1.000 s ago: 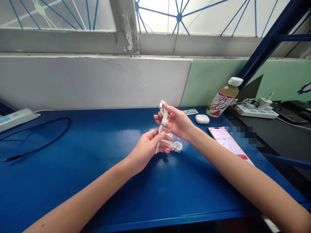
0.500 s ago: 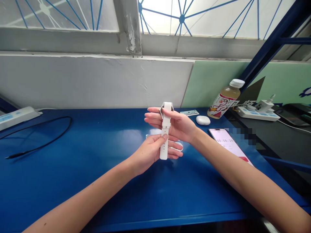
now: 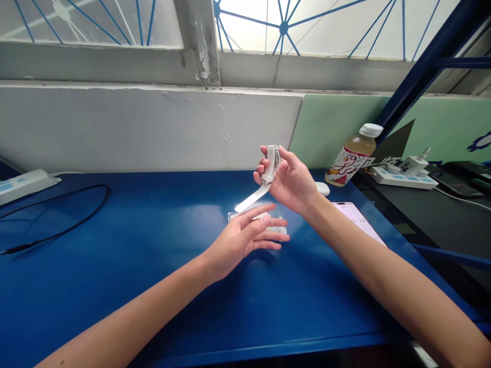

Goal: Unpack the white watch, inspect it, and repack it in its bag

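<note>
A white wristwatch [image 3: 271, 166] is held up by my right hand [image 3: 294, 181], whose fingers and thumb close around its upper end. Its loose strap slants down to the left from the buckle. Below it my left hand [image 3: 245, 235] has its fingers spread and nothing in them, with the strap's tip just above. Behind my left hand a clear plastic package [image 3: 282, 228] with something white in it lies on the blue table [image 3: 161, 286], partly hidden by the fingers.
To the right are a white earbud case [image 3: 322, 189], a phone [image 3: 358, 220] partly covered by my right forearm, and a drink bottle [image 3: 353, 156]. Further right sits a power strip [image 3: 404, 176] with plugs. A black cable [image 3: 57, 230] and another power strip [image 3: 26, 185] lie at left.
My left hand has let go of the strap and its fingers have spread. My right hand has risen and turned with the watch, so the strap now swings out to the left.
</note>
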